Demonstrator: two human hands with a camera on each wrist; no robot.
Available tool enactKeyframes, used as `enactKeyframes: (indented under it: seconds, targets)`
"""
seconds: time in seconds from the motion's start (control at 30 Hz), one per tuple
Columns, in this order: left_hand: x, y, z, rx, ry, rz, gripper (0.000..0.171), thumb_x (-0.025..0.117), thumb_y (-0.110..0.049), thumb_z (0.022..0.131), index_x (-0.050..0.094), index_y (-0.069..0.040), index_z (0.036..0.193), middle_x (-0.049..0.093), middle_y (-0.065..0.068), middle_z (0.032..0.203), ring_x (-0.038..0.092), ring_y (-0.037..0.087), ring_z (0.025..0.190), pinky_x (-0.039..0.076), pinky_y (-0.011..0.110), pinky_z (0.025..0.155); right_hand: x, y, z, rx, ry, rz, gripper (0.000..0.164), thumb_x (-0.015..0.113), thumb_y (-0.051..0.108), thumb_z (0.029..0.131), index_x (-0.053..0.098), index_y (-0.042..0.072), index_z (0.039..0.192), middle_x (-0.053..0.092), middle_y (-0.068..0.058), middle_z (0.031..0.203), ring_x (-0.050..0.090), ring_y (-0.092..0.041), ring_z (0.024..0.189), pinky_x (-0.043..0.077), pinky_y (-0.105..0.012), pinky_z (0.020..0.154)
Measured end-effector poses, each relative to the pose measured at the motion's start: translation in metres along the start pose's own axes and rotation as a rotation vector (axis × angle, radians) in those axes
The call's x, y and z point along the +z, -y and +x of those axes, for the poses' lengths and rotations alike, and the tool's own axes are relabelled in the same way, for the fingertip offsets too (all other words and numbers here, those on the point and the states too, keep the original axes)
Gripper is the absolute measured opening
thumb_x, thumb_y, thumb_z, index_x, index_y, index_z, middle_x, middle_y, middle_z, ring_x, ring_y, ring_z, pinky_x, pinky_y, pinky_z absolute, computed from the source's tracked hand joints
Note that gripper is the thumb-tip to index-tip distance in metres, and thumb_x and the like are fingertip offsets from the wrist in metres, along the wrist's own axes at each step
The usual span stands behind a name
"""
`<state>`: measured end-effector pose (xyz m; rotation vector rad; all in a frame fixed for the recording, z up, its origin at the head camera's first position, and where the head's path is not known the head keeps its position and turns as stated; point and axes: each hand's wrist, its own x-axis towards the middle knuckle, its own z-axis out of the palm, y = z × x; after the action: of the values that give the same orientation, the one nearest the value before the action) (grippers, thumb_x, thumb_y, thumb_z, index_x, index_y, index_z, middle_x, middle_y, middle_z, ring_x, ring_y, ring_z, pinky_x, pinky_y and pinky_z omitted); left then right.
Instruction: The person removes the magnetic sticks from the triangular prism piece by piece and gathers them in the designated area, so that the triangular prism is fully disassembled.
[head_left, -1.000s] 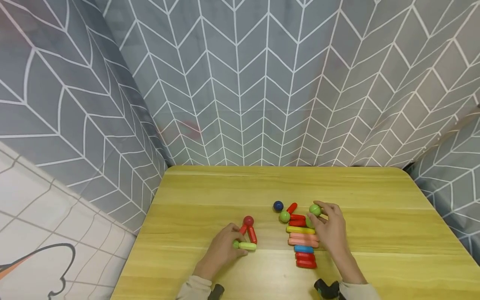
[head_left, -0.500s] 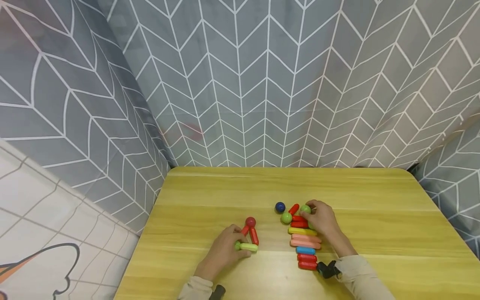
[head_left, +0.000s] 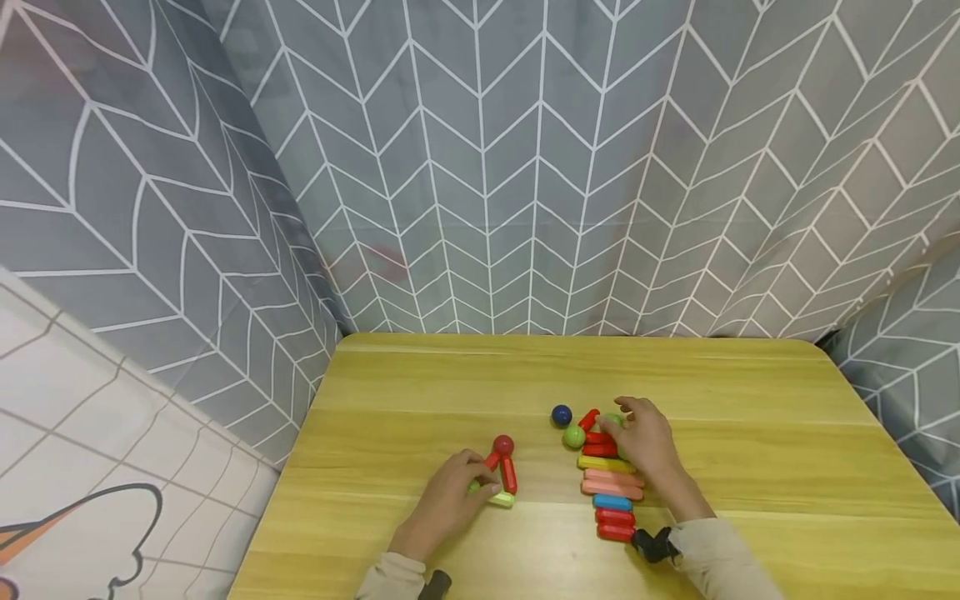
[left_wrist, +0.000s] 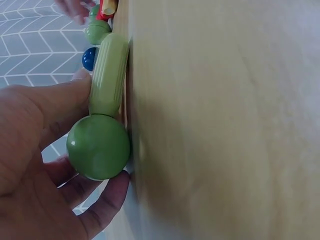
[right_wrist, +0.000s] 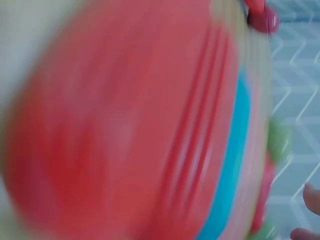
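Note:
In the head view, my left hand (head_left: 452, 492) is at the left, holding a green ball (left_wrist: 98, 147) joined to a light green ridged rod (left_wrist: 109, 75). In the left wrist view the thumb lies along the rod and the fingertips curl under the ball. Just beyond are two red rods (head_left: 509, 474) that meet at a dark red ball (head_left: 503, 445). My right hand (head_left: 647, 437) is over the top of the rod row, its thumb and fingers spread apart beside a green ball (head_left: 614, 418) that the thumb partly covers.
Below the right hand, a row of rods runs toward me: yellow (head_left: 606, 463), pink (head_left: 612, 492), blue (head_left: 612, 502) and red (head_left: 616, 532). A dark blue ball (head_left: 562, 415) and another green ball (head_left: 574, 437) lie left of the row's far end. A patterned curtain (head_left: 480, 167) stands behind the table.
My right hand moved left with a green ball, set it down among the red rods, and its fingers parted from it. The left fingers moved over more of the light green rod, which tilted slightly.

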<state>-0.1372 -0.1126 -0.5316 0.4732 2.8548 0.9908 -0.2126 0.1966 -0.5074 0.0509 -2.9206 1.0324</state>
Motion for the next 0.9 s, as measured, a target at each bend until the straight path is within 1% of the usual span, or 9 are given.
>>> enactKeyframes:
  seconds: [0.07,0.17,0.23,0.33,0.43,0.53,0.73,0.8,0.9]
  targets:
    - [0.0,0.0,0.0,0.007,-0.002,0.0,0.015,0.069,-0.03,0.094,0.075,-0.018,0.1,0.064,-0.005,0.11,0.06,0.015,0.104,0.055,0.038,0.091,0.005,0.012,-0.009,-0.055,-0.062,0.009,0.044,0.074,0.022,0.091,0.064,-0.004,0.125,0.066,-0.024,0.117,0.064,-0.038,0.101,0.056,-0.05,0.086]
    - [-0.001,0.0,0.0,0.015,-0.012,-0.008,0.015,0.069,-0.029,0.094,0.074,-0.017,0.102,0.064,-0.005,0.109,0.061,0.013,0.101,0.055,0.035,0.09,0.021,0.037,-0.026,-0.151,-0.103,0.029,0.034,0.078,0.02,0.088,0.071,-0.002,0.113,0.069,-0.017,0.107,0.065,-0.032,0.092,0.056,-0.039,0.076]
    - [-0.001,0.0,0.0,0.024,-0.022,-0.011,0.014,0.068,-0.027,0.095,0.073,-0.016,0.104,0.065,-0.005,0.107,0.061,0.013,0.099,0.055,0.033,0.087,0.035,0.052,-0.038,-0.204,-0.085,0.042,0.026,0.08,0.019,0.086,0.074,0.001,0.104,0.071,-0.011,0.1,0.065,-0.025,0.086,0.055,-0.03,0.071]
    - [0.0,0.0,0.001,0.025,-0.037,-0.029,0.009,0.068,-0.022,0.095,0.068,-0.016,0.103,0.067,-0.005,0.104,0.062,0.012,0.096,0.055,0.031,0.084,0.056,0.069,-0.051,-0.256,-0.016,0.046,0.018,0.081,0.019,0.084,0.074,0.005,0.092,0.07,-0.004,0.09,0.064,-0.015,0.078,0.052,-0.022,0.065]
    - [0.001,0.0,0.001,0.006,-0.031,-0.054,0.011,0.068,-0.02,0.095,0.063,-0.017,0.104,0.07,-0.004,0.106,0.065,0.013,0.096,0.056,0.031,0.083,0.076,0.077,-0.06,-0.241,0.058,0.023,0.017,0.081,0.023,0.085,0.071,0.009,0.085,0.064,0.002,0.082,0.056,-0.007,0.073,0.048,-0.019,0.063]
    - [0.001,-0.001,0.001,-0.023,-0.011,-0.078,0.02,0.069,-0.024,0.095,0.061,-0.018,0.112,0.072,-0.002,0.11,0.067,0.015,0.097,0.056,0.033,0.082,0.09,0.079,-0.063,-0.21,0.103,0.01,0.026,0.081,0.03,0.084,0.067,0.009,0.084,0.057,0.003,0.079,0.049,-0.006,0.069,0.042,-0.018,0.059]
    - [0.0,-0.002,0.0,-0.035,0.006,-0.066,0.041,0.07,-0.023,0.094,0.056,-0.012,0.132,0.072,0.006,0.112,0.068,0.019,0.097,0.058,0.038,0.081,0.101,0.081,-0.065,-0.19,0.117,0.009,0.044,0.083,0.043,0.079,0.059,0.007,0.081,0.047,0.002,0.073,0.04,-0.008,0.063,0.033,-0.018,0.053]
    - [-0.001,-0.002,0.0,-0.028,0.003,-0.057,0.044,0.07,-0.019,0.094,0.057,-0.011,0.135,0.072,0.005,0.114,0.068,0.019,0.097,0.057,0.039,0.083,0.1,0.082,-0.066,-0.202,0.117,-0.001,0.041,0.083,0.039,0.08,0.06,0.006,0.081,0.046,0.002,0.073,0.039,-0.008,0.062,0.032,-0.018,0.052]
    - [-0.002,-0.001,-0.001,-0.008,-0.001,-0.034,0.048,0.071,-0.015,0.093,0.058,-0.014,0.138,0.072,0.002,0.112,0.067,0.015,0.095,0.057,0.035,0.083,0.099,0.082,-0.066,-0.216,0.127,-0.012,0.028,0.081,0.027,0.083,0.062,0.006,0.082,0.047,0.002,0.073,0.04,-0.009,0.062,0.033,-0.018,0.052]
